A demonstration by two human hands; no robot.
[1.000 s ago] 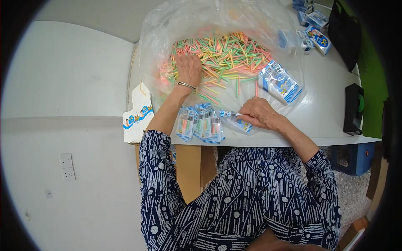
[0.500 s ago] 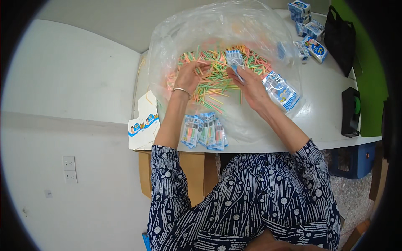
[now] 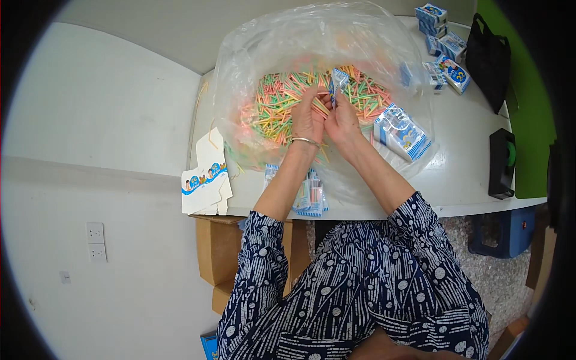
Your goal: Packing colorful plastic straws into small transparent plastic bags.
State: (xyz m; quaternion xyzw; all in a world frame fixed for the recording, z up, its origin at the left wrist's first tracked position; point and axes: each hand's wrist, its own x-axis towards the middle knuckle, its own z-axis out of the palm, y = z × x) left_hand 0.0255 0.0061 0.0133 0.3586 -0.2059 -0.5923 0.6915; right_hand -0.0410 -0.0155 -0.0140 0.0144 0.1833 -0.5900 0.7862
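Observation:
My left hand (image 3: 308, 115), with a bracelet at the wrist, is closed around a few thin pastel sticks (image 3: 320, 108). Beside it my right hand (image 3: 344, 122) grips a small blue-and-white packet (image 3: 339, 80), upright near the fingertips of both hands. Whether the sticks reach into its opening is hidden by the fingers. Under and around the hands spreads a heap of pink, green and yellow sticks (image 3: 277, 102) in a large clear plastic bag (image 3: 258, 45). Below my left forearm lie several small packets (image 3: 312, 197) with sticks showing through, partly covered by the arm.
Flat blue-and-white packets (image 3: 403, 133) lie right of my right hand. White printed card pieces (image 3: 207, 180) sit at the table's left edge. Wrapped packs (image 3: 433, 18) and a black bag (image 3: 487, 63) stand back right, a black tape dispenser (image 3: 501, 163) nearer. A cardboard box (image 3: 217, 249) is below.
My hands have come together over the heap; the left moved right with sticks in its fingers. The packet in my right hand is now upright beside them, and my left forearm covers some filled packets.

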